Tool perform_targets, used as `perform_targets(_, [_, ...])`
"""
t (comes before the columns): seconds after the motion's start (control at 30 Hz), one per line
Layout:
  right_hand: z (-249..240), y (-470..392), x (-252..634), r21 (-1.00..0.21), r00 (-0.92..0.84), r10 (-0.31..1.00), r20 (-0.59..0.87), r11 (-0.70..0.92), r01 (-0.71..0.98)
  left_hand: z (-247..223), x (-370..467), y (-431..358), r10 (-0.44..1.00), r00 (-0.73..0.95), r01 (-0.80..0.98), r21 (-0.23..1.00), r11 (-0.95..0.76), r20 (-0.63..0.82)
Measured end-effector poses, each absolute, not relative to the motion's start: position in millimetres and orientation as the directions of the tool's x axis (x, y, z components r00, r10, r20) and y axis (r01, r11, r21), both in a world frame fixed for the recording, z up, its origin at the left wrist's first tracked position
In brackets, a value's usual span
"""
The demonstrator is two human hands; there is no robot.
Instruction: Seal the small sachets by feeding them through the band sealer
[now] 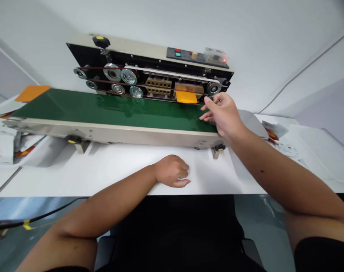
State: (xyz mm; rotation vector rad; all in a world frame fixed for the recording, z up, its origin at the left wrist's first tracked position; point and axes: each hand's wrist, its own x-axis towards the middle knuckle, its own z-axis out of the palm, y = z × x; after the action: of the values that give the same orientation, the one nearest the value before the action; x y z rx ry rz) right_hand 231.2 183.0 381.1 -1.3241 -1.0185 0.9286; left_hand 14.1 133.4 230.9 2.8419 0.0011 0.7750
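Observation:
A band sealer [149, 62] with rollers and thin belts stands behind a long green conveyor belt [118, 113]. Between its sealing bars sits an orange pouch [186, 97], its lower part hanging just over the belt. To the right of that pouch, my right hand [224, 115] hovers at the belt's right end with fingers loosely apart and nothing between them. My left hand [172, 171] rests on the white table in front of the machine, curled into a loose fist with nothing showing in it.
Another orange pouch [33, 93] lies at the belt's left end. Beside it a white bin [50, 151] holds packets, and more packets [274, 134] lie at the right. Black knobs [74, 139] stick out along the conveyor's front. A black cable [47, 215] runs below the table edge.

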Motion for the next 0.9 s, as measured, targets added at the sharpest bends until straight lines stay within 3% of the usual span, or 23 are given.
perform_targets(0.23, [354,61,240,-0.938,0.306,0.896,0.321,0.256,0.234,231,13,136,0.060,0.850,-0.052,0.196,-0.979,0.523])
perform_targets(0.37, [332,11,279,-0.846,0.469,0.729,0.499,0.292,0.446,237,10,137,0.062,0.855,-0.064,0.222,-0.973,0.516])
perform_targets(0.5, [318,-2,368,-0.760,0.646,0.462,0.608,0.104,0.642,243,12,140,0.043,0.865,-0.091,0.242,-0.966,0.499])
perform_targets(0.57, [315,-7,423,-0.693,0.647,0.425,0.633,-0.061,0.718,246,15,143,0.036,0.875,-0.091,0.237,-0.967,0.483])
perform_targets(0.63, [312,-13,474,-0.586,0.604,0.542,0.584,-0.233,0.776,248,18,144,0.033,0.886,-0.088,0.238,-0.967,0.462])
perform_targets(0.7, [308,-16,511,-0.447,0.542,0.722,0.430,-0.352,0.822,250,20,144,0.040,0.897,-0.080,0.251,-0.965,0.440])
perform_targets(0.8, [301,-15,541,-0.268,0.421,0.900,0.109,-0.381,0.885,251,21,142,0.065,0.905,-0.057,0.271,-0.961,0.421])
perform_targets(0.9, [297,-9,549,-0.178,0.332,0.929,-0.165,-0.359,0.916,251,21,142,0.079,0.907,-0.041,0.274,-0.961,0.414])
